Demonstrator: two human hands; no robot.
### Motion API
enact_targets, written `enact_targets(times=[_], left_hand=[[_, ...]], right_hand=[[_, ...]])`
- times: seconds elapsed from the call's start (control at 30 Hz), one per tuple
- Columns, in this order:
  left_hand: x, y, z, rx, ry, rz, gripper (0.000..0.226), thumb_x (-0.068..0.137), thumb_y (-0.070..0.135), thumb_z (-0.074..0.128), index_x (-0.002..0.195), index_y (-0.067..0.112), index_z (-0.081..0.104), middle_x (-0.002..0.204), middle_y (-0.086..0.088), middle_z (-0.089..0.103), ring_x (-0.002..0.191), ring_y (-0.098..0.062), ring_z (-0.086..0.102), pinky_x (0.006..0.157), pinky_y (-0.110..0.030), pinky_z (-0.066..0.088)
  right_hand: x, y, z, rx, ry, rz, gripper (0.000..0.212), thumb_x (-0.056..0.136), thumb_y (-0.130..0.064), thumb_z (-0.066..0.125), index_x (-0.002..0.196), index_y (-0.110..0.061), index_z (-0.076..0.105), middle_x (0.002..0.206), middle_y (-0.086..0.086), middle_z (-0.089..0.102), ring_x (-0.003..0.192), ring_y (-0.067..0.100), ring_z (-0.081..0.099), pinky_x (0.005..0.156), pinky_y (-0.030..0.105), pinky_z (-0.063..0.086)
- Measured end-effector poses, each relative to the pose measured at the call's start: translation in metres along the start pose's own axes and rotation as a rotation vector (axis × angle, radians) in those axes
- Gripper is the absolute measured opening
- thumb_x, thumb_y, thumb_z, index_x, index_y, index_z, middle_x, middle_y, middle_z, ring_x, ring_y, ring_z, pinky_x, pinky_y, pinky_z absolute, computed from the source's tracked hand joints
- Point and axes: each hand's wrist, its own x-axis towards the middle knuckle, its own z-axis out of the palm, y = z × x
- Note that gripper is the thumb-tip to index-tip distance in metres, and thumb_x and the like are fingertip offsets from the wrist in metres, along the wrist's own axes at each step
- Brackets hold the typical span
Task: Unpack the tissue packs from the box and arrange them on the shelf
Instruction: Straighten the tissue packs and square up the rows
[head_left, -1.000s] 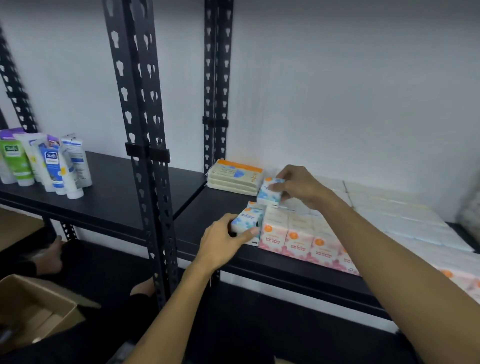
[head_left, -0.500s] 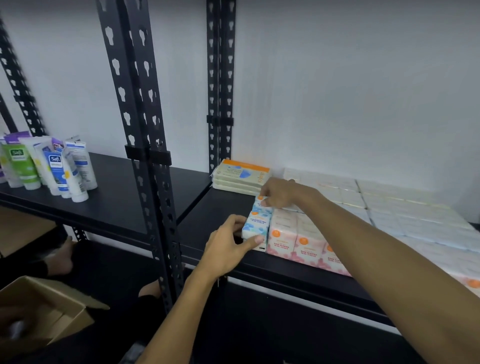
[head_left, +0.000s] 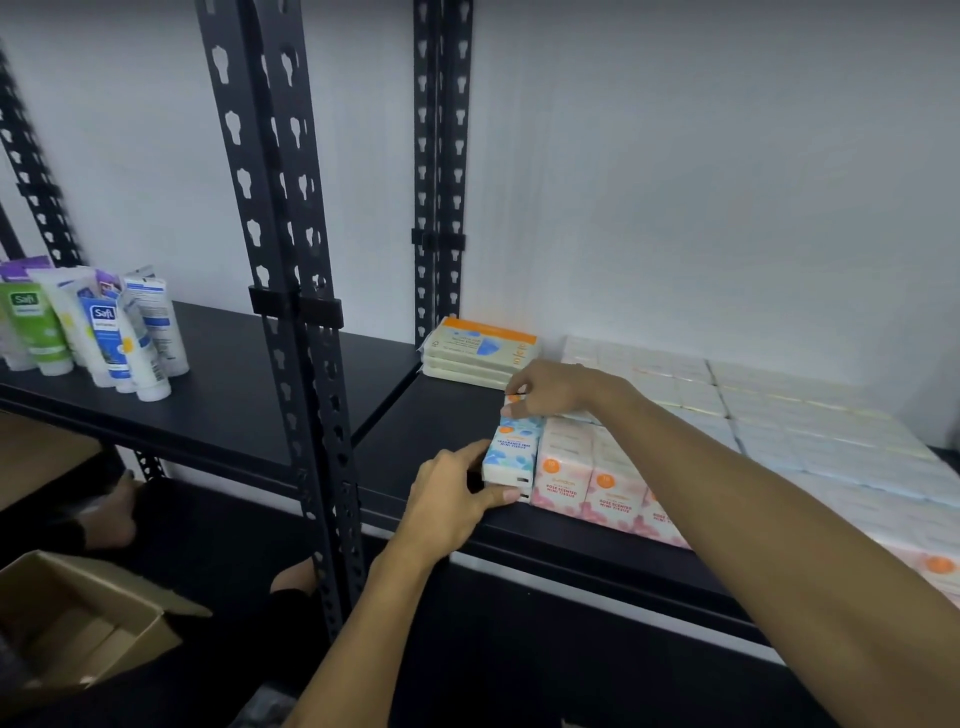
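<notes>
Both hands on blue packs at the shelf edge!
Left hand (head_left: 457, 506) grips the front blue-patterned tissue pack (head_left: 511, 454) on the black metal shelf (head_left: 415, 441); right hand (head_left: 553, 387), at its twelve o'clock, pinches another blue pack (head_left: 522, 418).

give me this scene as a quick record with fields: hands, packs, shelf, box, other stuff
left hand: holds front blue pack at shelf edge
right hand: fingertips on rear blue pack
pink packs: in a row, right of the blue ones
shelf: black metal
box: open, lower left
tubes: upright, left shelf
flat packs: stacked at back
</notes>
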Motion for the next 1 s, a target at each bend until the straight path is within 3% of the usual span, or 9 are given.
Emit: enact_targets(times=[0.07, 0.13, 0.27, 0.37, 0.57, 0.67, 0.77, 0.87, 1.0], left_hand=[[-0.001, -0.001, -0.007, -0.091, -0.064, 0.011, 0.075, 0.077, 0.034, 0.087, 0.143, 0.036, 0.051, 0.117, 0.028, 0.062, 0.106, 0.018, 0.055, 0.098, -0.013, 0.046], [-0.001, -0.002, -0.014, -0.170, -0.095, 0.009, 0.076, 0.079, 0.032, 0.086, 0.144, 0.032, 0.047, 0.118, 0.031, 0.061, 0.101, 0.030, 0.051, 0.090, 0.001, 0.040], [-0.003, 0.000, -0.013, -0.197, -0.069, 0.028, 0.056, 0.085, 0.035, 0.079, 0.137, 0.028, 0.060, 0.122, 0.022, 0.068, 0.111, 0.020, 0.056, 0.097, -0.004, 0.043], [-0.002, 0.002, -0.010, -0.185, -0.031, 0.024, 0.057, 0.084, 0.037, 0.080, 0.137, 0.026, 0.061, 0.120, 0.021, 0.069, 0.106, 0.021, 0.057, 0.086, 0.001, 0.041], [-0.002, 0.006, -0.008, -0.177, -0.050, 0.018, 0.057, 0.085, 0.038, 0.079, 0.137, 0.026, 0.059, 0.125, 0.015, 0.069, 0.107, 0.013, 0.057, 0.095, -0.007, 0.042], [0.000, 0.009, -0.015, -0.225, -0.094, -0.007, 0.063, 0.086, 0.046, 0.075, 0.141, 0.021, 0.056, 0.131, 0.010, 0.066, 0.115, 0.005, 0.058, 0.106, -0.021, 0.045], [0.006, 0.009, -0.030, -0.374, -0.045, -0.112, 0.079, 0.085, 0.074, 0.054, 0.142, 0.019, 0.053, 0.138, 0.000, 0.062, 0.121, -0.010, 0.061, 0.109, -0.034, 0.047], [0.013, 0.019, -0.035, -0.643, -0.026, -0.237, 0.084, 0.095, 0.071, 0.032, 0.152, 0.010, 0.040, 0.153, -0.011, 0.047, 0.134, -0.027, 0.053, 0.112, -0.041, 0.045], [0.022, 0.043, -0.024, -0.790, -0.051, -0.279, 0.087, 0.098, 0.071, 0.020, 0.158, 0.009, 0.030, 0.163, -0.011, 0.032, 0.149, -0.025, 0.033, 0.123, -0.044, 0.027]], right_hand=[[-0.005, -0.001, 0.000, -0.011, 0.083, -0.023, 0.065, 0.089, -0.062, 0.059, 0.145, -0.033, 0.044, 0.145, -0.001, 0.053, 0.134, 0.025, 0.045, 0.115, 0.052, 0.021], [-0.016, -0.006, -0.004, 0.020, 0.154, -0.066, 0.062, 0.093, -0.061, 0.055, 0.146, -0.029, 0.044, 0.140, -0.001, 0.057, 0.132, 0.024, 0.048, 0.115, 0.050, 0.019], [-0.036, -0.008, -0.006, -0.068, 0.014, -0.073, 0.078, 0.085, -0.072, 0.057, 0.146, -0.023, 0.048, 0.149, -0.003, 0.049, 0.136, 0.022, 0.045, 0.113, 0.046, 0.029], [-0.042, -0.005, 0.001, -0.092, 0.009, -0.070, 0.077, 0.086, -0.069, 0.060, 0.146, -0.023, 0.048, 0.152, -0.003, 0.045, 0.138, 0.023, 0.042, 0.110, 0.042, 0.027], [-0.053, -0.008, 0.001, 0.017, 0.022, -0.064, 0.074, 0.087, -0.061, 0.065, 0.146, -0.020, 0.049, 0.153, -0.001, 0.045, 0.136, 0.021, 0.045, 0.111, 0.040, 0.037], [-0.058, -0.008, 0.002, 0.039, 0.055, -0.063, 0.072, 0.088, -0.059, 0.065, 0.145, -0.019, 0.050, 0.152, 0.000, 0.046, 0.137, 0.022, 0.045, 0.111, 0.039, 0.037], [-0.067, -0.012, -0.001, 0.066, 0.108, -0.082, 0.068, 0.089, -0.058, 0.064, 0.145, -0.022, 0.050, 0.152, -0.001, 0.047, 0.137, 0.021, 0.045, 0.113, 0.041, 0.036], [-0.078, -0.014, -0.003, 0.051, 0.090, -0.083, 0.074, 0.087, -0.062, 0.063, 0.147, -0.023, 0.047, 0.154, -0.002, 0.045, 0.139, 0.022, 0.043, 0.115, 0.042, 0.033], [-0.085, -0.026, 0.003, -0.067, 0.063, -0.075, 0.090, 0.077, -0.075, 0.064, 0.148, -0.023, 0.045, 0.152, 0.000, 0.046, 0.137, 0.025, 0.044, 0.112, 0.043, 0.030]])
